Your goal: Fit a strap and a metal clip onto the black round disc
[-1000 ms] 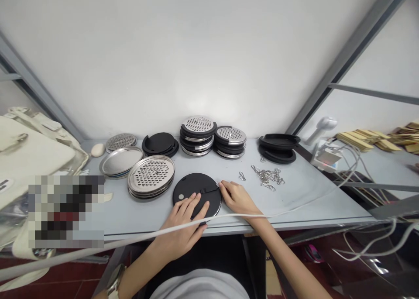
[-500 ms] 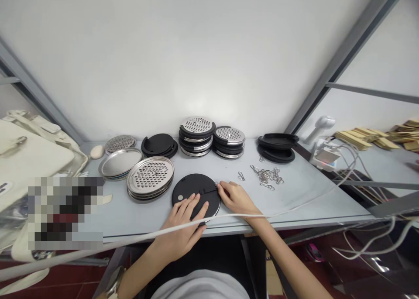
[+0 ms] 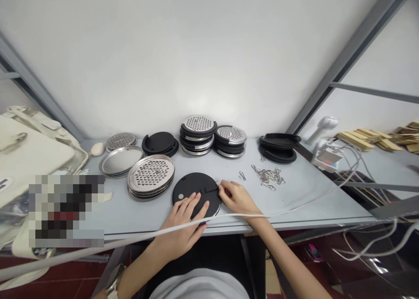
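Note:
A round black disc (image 3: 188,183) lies on the table in front of me, with a strap-like strip across its middle and a pale round spot at its left. My left hand (image 3: 185,222) rests on the disc's near part, fingers spread out flat. At the right rim, my right hand (image 3: 237,198) pinches a small metal clip (image 3: 218,183) at the end of the strip; its exact hold is partly hidden by the fingers. Loose metal snap hooks (image 3: 268,175) lie in a pile to the right, with a single snap hook (image 3: 242,176) nearer the disc.
Perforated metal grater discs (image 3: 152,174) are stacked at the left, beside plain metal discs (image 3: 121,160). Black holders with grater discs (image 3: 198,124) stand along the wall, and black trays (image 3: 278,155) at the right. A white cable (image 3: 147,235) crosses the foreground above my forearms.
Both hands stay in nearly the same place on the disc. The view has shifted very slightly; little else differs.

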`<state>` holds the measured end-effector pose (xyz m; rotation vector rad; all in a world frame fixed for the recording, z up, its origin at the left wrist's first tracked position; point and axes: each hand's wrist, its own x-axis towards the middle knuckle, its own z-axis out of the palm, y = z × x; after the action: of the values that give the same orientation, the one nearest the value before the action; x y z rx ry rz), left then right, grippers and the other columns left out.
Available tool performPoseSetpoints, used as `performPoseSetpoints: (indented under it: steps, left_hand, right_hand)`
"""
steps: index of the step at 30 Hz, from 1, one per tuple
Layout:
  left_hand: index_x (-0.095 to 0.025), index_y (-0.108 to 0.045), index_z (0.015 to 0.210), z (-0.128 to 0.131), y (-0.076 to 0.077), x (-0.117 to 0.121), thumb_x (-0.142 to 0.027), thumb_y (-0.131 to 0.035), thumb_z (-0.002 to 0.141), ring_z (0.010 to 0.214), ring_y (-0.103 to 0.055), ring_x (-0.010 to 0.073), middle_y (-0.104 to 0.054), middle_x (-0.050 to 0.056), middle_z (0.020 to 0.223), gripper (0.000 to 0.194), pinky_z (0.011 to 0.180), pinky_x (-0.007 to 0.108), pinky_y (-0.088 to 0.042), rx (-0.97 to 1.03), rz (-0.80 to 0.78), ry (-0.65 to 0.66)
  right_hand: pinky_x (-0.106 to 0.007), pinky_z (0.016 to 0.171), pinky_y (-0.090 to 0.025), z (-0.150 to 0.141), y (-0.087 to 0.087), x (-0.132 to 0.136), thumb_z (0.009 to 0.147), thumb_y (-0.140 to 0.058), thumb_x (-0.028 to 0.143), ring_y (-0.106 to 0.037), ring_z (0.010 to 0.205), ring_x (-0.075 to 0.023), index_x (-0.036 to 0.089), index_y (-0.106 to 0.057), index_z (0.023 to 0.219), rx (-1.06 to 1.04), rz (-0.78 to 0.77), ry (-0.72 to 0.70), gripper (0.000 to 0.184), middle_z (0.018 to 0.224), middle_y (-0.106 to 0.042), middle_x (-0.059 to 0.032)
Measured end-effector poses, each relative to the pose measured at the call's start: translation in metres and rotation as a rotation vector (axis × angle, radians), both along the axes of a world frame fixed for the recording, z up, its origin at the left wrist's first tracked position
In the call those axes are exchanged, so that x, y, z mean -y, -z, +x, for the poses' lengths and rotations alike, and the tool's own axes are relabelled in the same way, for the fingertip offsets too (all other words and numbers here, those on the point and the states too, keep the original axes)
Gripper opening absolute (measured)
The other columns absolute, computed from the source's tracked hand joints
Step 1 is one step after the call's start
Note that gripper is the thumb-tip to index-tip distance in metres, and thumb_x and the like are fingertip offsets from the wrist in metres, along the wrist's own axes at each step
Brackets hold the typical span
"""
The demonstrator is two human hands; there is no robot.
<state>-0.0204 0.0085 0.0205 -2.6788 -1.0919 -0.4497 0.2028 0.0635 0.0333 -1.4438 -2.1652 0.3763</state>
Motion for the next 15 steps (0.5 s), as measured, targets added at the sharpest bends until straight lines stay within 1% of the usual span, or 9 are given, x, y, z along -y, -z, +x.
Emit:
performPoseSetpoints:
  steps: [5, 8, 11, 15]
  left_hand:
    - [-0.020, -0.034, 0.141, 0.0007, 0.0002, 0.0003, -0.035, -0.042, 0.094, 0.130, -0.036, 0.0279, -0.037, 0.014, 0.142, 0.051, 0.100, 0.044, -0.033, 0.019, 0.004, -0.009]
    - [-0.020, -0.034, 0.141, 0.0012, -0.0002, 0.0009, -0.036, -0.042, 0.094, 0.129, -0.036, 0.0277, -0.038, 0.014, 0.142, 0.050, 0.100, 0.043, -0.033, 0.023, 0.001, -0.017]
    - [-0.020, -0.035, 0.141, 0.0013, -0.0004, 0.0012, -0.036, -0.042, 0.094, 0.129, -0.037, 0.0279, -0.038, 0.014, 0.142, 0.050, 0.100, 0.044, -0.033, 0.018, 0.007, -0.015]
    - [-0.020, -0.035, 0.141, 0.0012, -0.0001, 0.0009, -0.035, -0.043, 0.093, 0.129, -0.037, 0.0277, -0.040, 0.014, 0.141, 0.050, 0.100, 0.043, -0.033, 0.026, 0.019, -0.012]
  right_hand:
    - [-0.022, 0.054, -0.031, 0.0000, -0.0021, 0.0019, 0.091, -0.038, 0.025, -0.043, 0.053, -0.0120, 0.022, -0.042, 0.077, -0.127, -0.020, -0.021, 0.015, 0.057, -0.043, 0.0050]
    - [-0.023, 0.056, -0.034, 0.0012, -0.0030, 0.0027, 0.092, -0.038, 0.026, -0.044, 0.056, -0.0132, 0.022, -0.043, 0.083, -0.181, 0.000, -0.028, 0.011, 0.057, -0.042, 0.0049]
    - [-0.026, 0.063, -0.037, 0.0025, -0.0036, 0.0031, 0.092, -0.039, 0.024, -0.046, 0.062, -0.0144, 0.021, -0.045, 0.085, -0.228, 0.086, -0.033, 0.010, 0.064, -0.046, 0.0021]
    - [-0.031, 0.077, -0.040, 0.0032, -0.0041, 0.0030, 0.091, -0.041, 0.020, -0.048, 0.078, -0.0170, 0.020, -0.048, 0.085, -0.276, 0.242, -0.041, 0.009, 0.080, -0.051, -0.0032]
